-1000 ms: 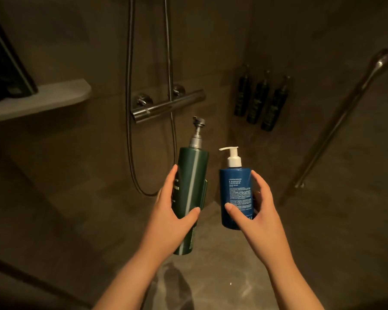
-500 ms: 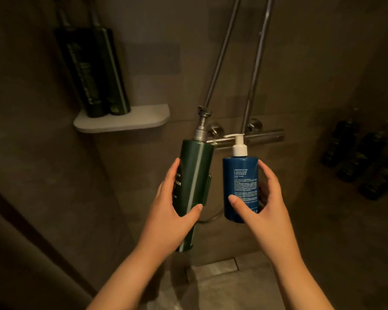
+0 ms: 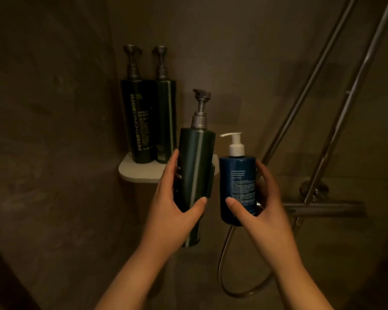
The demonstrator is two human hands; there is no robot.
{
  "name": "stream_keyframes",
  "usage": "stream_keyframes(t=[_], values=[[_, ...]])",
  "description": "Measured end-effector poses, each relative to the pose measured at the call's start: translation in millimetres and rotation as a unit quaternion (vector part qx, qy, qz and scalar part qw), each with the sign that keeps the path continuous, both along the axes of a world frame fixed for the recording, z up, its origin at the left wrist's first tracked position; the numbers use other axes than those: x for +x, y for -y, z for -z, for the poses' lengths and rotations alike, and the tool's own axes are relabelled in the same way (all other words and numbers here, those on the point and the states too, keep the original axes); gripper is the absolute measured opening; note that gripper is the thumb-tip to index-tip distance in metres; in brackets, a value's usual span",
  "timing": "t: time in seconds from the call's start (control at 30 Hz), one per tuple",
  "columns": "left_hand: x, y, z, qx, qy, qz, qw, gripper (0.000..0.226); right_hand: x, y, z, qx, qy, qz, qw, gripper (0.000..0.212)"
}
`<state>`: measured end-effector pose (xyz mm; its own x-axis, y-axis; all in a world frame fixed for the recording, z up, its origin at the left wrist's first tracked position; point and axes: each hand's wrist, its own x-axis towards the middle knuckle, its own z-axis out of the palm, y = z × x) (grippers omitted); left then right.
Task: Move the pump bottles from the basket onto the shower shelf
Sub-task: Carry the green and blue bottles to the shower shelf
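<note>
Two pump bottles in hand, both upright: green bottle (image 3: 196, 175) clamped in left hand (image 3: 177, 211) fingers, blue bottle (image 3: 238, 186) in right hand (image 3: 264, 211). Shower shelf (image 3: 141, 173) up-left of centre, nearer the left hand.

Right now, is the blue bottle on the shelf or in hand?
In hand: the right hand grips the blue bottle in the air, beside the white shelf, not on it.
</note>
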<state>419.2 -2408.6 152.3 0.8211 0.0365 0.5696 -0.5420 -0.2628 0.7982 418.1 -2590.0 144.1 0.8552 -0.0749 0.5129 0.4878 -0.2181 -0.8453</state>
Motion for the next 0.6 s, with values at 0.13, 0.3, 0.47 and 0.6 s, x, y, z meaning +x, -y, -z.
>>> stream_keyframes(t=[0.13,0.3,0.47,0.6], values=[[25.4,-4.2,-15.9,0.004,0.032,-0.015,0.999,0.096,33.9,-8.4,-11.1,0.026,0.012,-0.026,0.999,0.081],[49.8,-5.4,-30.1,-0.001,0.054,-0.053,0.997,0.095,69.6,-17.3,-18.5,0.029,0.034,-0.035,0.998,0.085],[62.8,1.0,-34.8,-0.016,0.059,-0.1,0.993,0.095,101.5,-19.1,-17.5,0.027,0.038,-0.061,0.997,0.089],[69.4,7.4,-39.2,-0.042,0.07,-0.11,0.991,0.092,124.0,-15.6,-16.4,0.028,0.039,-0.086,0.995,0.09]])
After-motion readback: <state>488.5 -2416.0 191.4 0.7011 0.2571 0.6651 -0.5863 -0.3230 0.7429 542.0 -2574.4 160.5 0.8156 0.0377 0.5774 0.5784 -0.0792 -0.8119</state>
